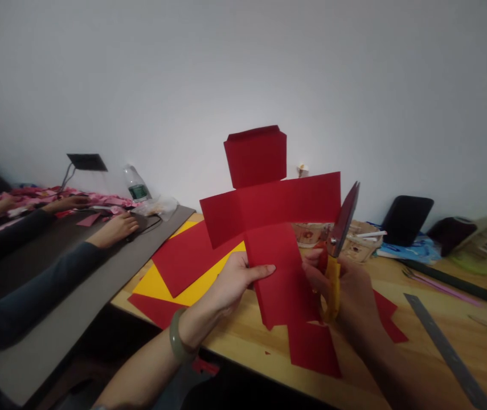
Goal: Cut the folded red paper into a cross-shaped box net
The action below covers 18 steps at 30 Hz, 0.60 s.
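A red card cutout (269, 205), shaped like a cross with a folded flap at its top, is held up over the table. My left hand (238, 279) pinches its lower left edge, thumb on the front. Yellow-handled scissors (338, 245) are in my right hand (346, 290), blades pointing up beside the cutout's right arm. Fingers of that hand also touch the card's right edge. Below the cutout lies a red card piece (314, 347) on the wooden table (247, 339). Part of my left fingers is hidden behind the card.
Red sheet (196, 256) and yellow sheet (153, 285) lie at left. A metal ruler (443, 347), dark green pen-like tool (461, 283), basket (356, 247) and black phone-like object (408, 219) are at right. Other people's hands (117, 228) rest on the grey table (98, 310), near a plastic bottle (136, 183).
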Available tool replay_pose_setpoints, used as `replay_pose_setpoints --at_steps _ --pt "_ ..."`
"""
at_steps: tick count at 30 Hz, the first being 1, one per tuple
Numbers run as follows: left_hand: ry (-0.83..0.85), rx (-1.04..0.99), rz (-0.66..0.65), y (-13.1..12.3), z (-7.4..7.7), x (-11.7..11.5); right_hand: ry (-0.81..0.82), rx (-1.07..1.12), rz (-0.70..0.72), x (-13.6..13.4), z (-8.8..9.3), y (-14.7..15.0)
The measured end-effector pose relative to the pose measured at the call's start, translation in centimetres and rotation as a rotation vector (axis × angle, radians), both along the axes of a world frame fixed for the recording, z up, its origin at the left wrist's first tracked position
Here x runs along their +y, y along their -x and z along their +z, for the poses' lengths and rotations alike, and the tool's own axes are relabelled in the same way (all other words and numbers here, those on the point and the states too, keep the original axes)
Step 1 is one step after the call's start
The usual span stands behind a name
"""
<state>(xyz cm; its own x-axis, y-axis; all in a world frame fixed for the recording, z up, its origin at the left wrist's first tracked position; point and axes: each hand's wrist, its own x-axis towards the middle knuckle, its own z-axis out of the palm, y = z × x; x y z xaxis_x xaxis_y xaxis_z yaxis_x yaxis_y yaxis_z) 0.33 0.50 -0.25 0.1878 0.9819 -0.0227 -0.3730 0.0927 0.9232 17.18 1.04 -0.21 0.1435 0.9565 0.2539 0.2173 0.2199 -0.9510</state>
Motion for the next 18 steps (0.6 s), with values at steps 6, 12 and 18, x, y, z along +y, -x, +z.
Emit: replay_pose_setpoints --at_steps 6,12,18 --pt "0.037 -0.02 0.033 0.0 -0.2 0.1 0.017 0.073 -0.051 -0.3 0.4 -0.6" --pt "0.036 -0.053 0.081 0.7 -0.9 0.2 0.072 0.113 -0.161 1.6 0.0 -4.2" --pt "0.039 -0.103 0.096 0.1 -1.1 0.1 0.146 0.127 -0.123 1.7 -2.9 -6.9"
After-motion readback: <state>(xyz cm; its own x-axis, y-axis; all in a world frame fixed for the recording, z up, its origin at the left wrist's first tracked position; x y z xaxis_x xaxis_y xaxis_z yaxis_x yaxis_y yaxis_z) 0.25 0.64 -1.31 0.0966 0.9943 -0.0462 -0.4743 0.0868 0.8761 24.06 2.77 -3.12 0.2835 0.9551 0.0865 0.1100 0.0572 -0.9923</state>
